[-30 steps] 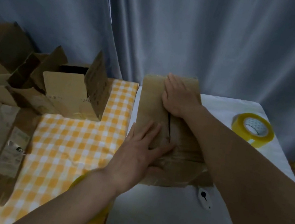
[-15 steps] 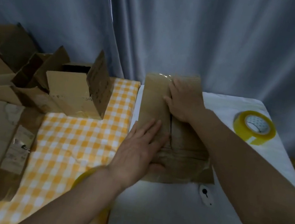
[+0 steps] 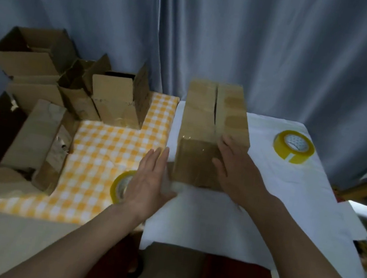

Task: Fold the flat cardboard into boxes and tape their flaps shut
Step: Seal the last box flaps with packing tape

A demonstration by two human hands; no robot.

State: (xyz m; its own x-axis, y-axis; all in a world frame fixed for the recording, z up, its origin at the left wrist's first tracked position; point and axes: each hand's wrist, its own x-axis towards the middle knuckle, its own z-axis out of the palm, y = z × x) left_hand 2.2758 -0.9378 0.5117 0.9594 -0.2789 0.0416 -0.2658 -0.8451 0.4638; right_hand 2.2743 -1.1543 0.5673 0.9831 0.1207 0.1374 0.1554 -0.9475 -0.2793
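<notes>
Standing at the frame's centre on the white cloth, the brown taped cardboard box is being touched at its near right corner by the right hand, fingers straight. The left hand is hovering flat-fingered just left of it, holding nothing and partly covering a yellow tape roll; another yellow tape roll is lying at right.

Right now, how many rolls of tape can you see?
2. One tape roll lies on the white cloth, to the right of the box. The other roll sits on the checked cloth, partly hidden behind the left hand.
</notes>
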